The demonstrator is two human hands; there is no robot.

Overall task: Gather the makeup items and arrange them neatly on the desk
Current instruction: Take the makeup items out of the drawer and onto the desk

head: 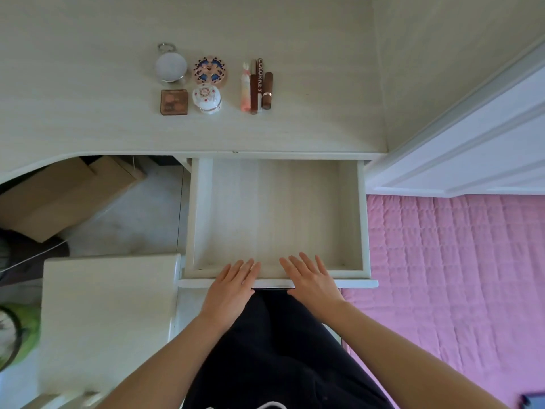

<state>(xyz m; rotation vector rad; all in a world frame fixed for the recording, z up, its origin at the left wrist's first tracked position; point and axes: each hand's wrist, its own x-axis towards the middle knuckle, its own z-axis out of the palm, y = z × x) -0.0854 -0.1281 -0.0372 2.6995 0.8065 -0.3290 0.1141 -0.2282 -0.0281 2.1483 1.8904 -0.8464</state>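
On the pale wood desk (pixel 309 119) the makeup lies in two groups. To the left are a round white mirror compact (pixel 170 67), a patterned round compact (pixel 210 71), a square brown palette (pixel 174 102) and a small white floral jar (pixel 206 98). To the right, several tubes lie side by side: a pink one (pixel 245 90), brown sticks (pixel 254 87) and a brown lipstick (pixel 267 90). Below the desk edge the drawer (pixel 203 216) stands pulled out with nothing inside. My left hand (pixel 233 286) and my right hand (pixel 311 280) rest flat, fingers straight, on the drawer's front edge.
A pink quilted bed (pixel 448 276) lies to the right, with a white panel (pixel 472 154) behind it. A white stool or cabinet top (pixel 109 314) stands to the left. Cardboard boxes (pixel 59 196) sit under the desk. A green object (pixel 20 335) is at the far left.
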